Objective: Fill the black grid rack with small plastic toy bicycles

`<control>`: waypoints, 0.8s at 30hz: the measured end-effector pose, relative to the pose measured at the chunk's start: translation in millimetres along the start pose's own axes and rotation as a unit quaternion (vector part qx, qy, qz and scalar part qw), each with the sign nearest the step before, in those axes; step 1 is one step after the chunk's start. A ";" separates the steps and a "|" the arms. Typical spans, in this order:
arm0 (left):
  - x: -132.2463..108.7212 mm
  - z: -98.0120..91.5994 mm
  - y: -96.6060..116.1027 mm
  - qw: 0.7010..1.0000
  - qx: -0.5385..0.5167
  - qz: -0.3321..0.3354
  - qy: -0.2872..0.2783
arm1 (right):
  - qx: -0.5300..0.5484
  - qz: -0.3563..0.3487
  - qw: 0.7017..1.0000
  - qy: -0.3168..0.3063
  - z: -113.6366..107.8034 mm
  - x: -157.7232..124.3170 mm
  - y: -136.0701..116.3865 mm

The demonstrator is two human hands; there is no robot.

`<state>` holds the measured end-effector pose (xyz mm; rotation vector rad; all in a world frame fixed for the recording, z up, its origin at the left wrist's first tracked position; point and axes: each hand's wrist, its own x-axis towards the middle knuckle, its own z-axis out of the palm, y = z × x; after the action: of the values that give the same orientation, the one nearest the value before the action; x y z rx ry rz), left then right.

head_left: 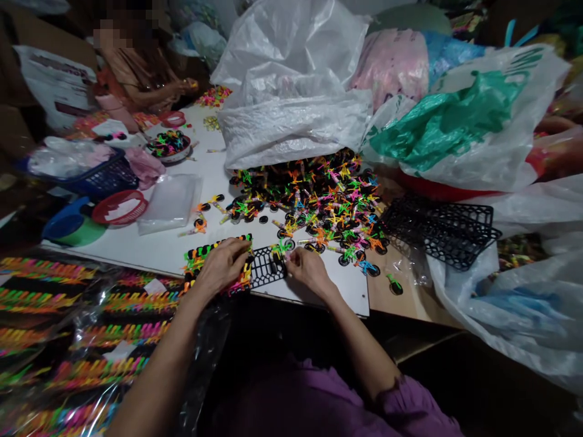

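A black lattice tray [268, 267] lies at the table's front edge, its left part filled with rows of small colourful pieces [195, 258]. My left hand [224, 262] rests over that filled part, fingers bent down at its inner end; what they grip, if anything, is hidden. At the tray's right end my right hand [307, 267] has its fingers pinched together beside a green piece with a black wheel [284, 246]. Just beyond both hands spreads a heap of small bright plastic pieces with black wheels [328, 206].
Stacked black lattice trays [441, 230] lie at the right. Large white bags [296, 121] stand behind the heap. A blue basket [100, 176], red basket [121, 207] and clear plastic sheets [168, 203] are left. Filled rows [132, 300] lie lower left. Another person's hand [184, 86] is at the back.
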<state>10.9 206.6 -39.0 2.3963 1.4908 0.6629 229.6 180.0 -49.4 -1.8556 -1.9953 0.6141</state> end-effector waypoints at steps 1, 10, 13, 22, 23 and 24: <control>0.7 1.8 2.2 1.000 0.003 -0.016 0.013 | 0.063 -0.017 0.998 0.001 0.2 1.6 -5.3; 1.8 15.8 4.2 0.996 0.038 -0.009 0.081 | 0.224 -0.090 0.970 -0.027 69.2 -6.1 -25.6; 2.7 16.0 2.2 0.995 0.042 0.006 0.086 | 0.186 -0.155 0.970 0.006 78.2 -7.6 -22.2; -38.1 -2.1 37.4 0.990 0.061 0.079 0.101 | 0.042 -0.213 0.976 -0.008 80.1 -12.2 -20.5; -45.2 0.3 40.0 0.991 0.066 0.085 0.073 | 0.035 -0.213 0.976 -0.010 81.2 -12.0 -22.2; -51.2 4.2 41.0 0.992 0.073 0.087 0.057 | 0.027 -0.212 0.977 -0.013 82.7 -11.5 -23.9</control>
<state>25.8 142.6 -37.7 2.6631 1.4304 0.7650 166.7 160.9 -106.2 -1.3317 -2.2695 0.5578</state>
